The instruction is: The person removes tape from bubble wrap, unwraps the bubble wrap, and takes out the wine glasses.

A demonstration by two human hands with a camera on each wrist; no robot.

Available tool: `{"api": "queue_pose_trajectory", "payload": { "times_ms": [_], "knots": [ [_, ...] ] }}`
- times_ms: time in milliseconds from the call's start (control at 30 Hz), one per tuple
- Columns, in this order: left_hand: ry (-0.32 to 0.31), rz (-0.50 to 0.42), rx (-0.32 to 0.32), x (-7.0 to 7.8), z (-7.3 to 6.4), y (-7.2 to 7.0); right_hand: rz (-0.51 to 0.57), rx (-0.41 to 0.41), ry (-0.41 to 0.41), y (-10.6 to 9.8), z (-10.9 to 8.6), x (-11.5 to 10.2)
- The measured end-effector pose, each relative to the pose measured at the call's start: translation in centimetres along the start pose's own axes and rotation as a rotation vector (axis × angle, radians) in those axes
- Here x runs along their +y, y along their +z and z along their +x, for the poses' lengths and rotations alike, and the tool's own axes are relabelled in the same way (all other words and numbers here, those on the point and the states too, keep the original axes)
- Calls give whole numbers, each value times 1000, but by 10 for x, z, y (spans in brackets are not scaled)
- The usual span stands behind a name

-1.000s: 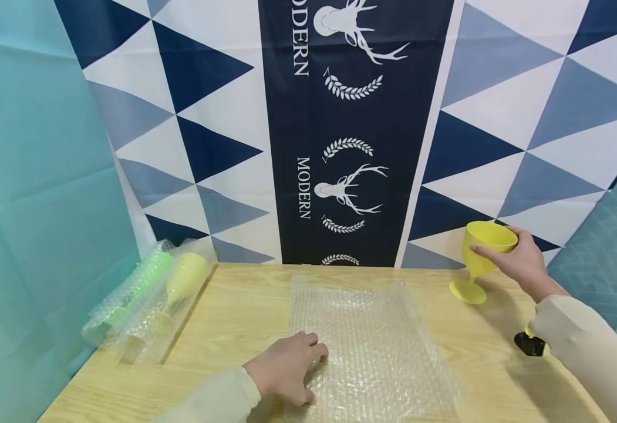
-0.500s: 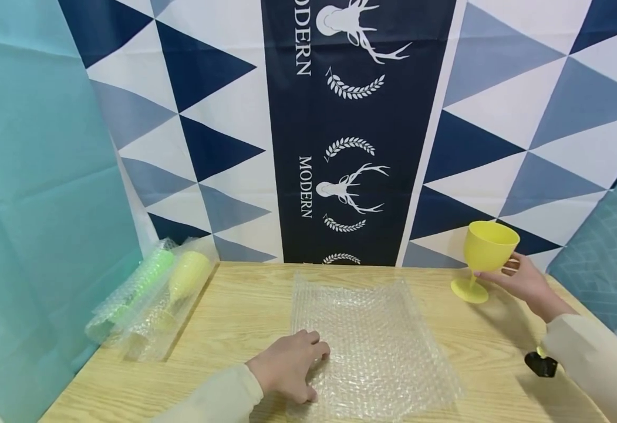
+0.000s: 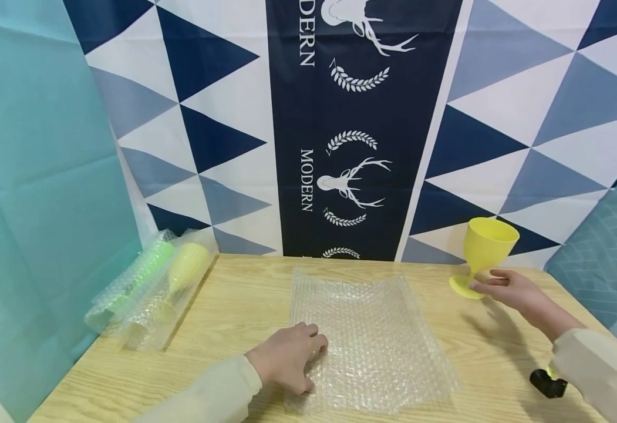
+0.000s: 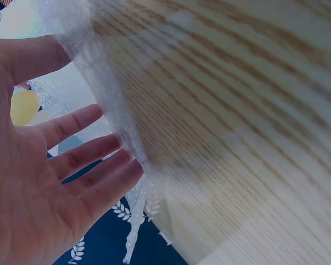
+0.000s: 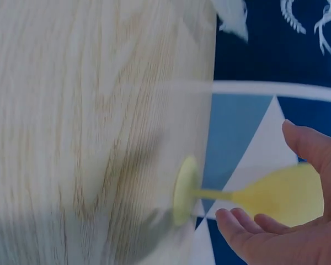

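Observation:
A yellow goblet (image 3: pixel 490 241) stands upright on the table at the back right. Close beside its stem and foot is my right hand (image 3: pixel 525 296), thumb and fingers spread apart; in the right wrist view the hand (image 5: pixel 311 234) holds nothing, with the goblet (image 5: pixel 278 190) beyond it. My left hand (image 3: pixel 287 355) rests its fingertips on the left edge of a flat sheet of bubble wrap (image 3: pixel 377 346). From the left wrist view, the fingers of this hand (image 4: pixel 55 165) are extended and touch the edge of the wrap (image 4: pixel 110 94).
At the back left lie two bubble-wrapped bundles, one with a green cup (image 3: pixel 152 267) and one with a yellow goblet (image 3: pixel 189 264). A patterned curtain (image 3: pixel 340 117) hangs behind the wooden table (image 3: pixel 245 294). A small black object (image 3: pixel 548 383) sits by the right sleeve.
My right hand has let go of the yellow goblet's bowl, slid down past its stem and drawn back toward the right. The goblet stays standing. The left hand keeps its place.

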State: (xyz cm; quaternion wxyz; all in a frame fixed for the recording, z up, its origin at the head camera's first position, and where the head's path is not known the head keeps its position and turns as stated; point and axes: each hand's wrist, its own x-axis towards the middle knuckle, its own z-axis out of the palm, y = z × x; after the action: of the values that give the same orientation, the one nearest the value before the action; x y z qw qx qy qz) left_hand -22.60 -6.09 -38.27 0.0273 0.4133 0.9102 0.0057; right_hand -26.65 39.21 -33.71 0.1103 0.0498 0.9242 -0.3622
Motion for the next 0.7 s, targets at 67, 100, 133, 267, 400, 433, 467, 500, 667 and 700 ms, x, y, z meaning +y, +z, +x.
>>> {"api": "queue_pose_trajectory", "payload": {
  "times_ms": [67, 100, 133, 267, 400, 433, 467, 500, 667, 700],
  "knots": [
    [-2, -1, -6, 0, 0, -1, -19, 14, -24, 5, -3, -6],
    [-2, -1, -8, 0, 0, -1, -30, 17, -39, 7, -4, -9],
    [-3, 0, -10, -1, 0, -1, -36, 25, -54, 10, -6, -12],
    [-7, -4, -17, -1, 0, 0, 6, 2, -123, 21, -13, -25],
    [-5, -10, -16, -1, 0, 1, 98, -53, -161, 30, -20, -39],
    [-4, -13, -16, -1, 0, 1, 112, -59, -165, 32, -22, -43],
    [-4, -12, -14, -1, 0, 1, 116, -58, -166, 35, -24, -47],
    [-5, -13, -14, -1, 0, 0, 114, -55, -175, 38, -26, -51],
    [-15, -18, -21, 0, 0, -2, 115, -31, -209, 50, -34, -67],
    [-17, -19, -21, 1, 0, -2, 121, -34, -220, 53, -36, -69]
  ]
}}
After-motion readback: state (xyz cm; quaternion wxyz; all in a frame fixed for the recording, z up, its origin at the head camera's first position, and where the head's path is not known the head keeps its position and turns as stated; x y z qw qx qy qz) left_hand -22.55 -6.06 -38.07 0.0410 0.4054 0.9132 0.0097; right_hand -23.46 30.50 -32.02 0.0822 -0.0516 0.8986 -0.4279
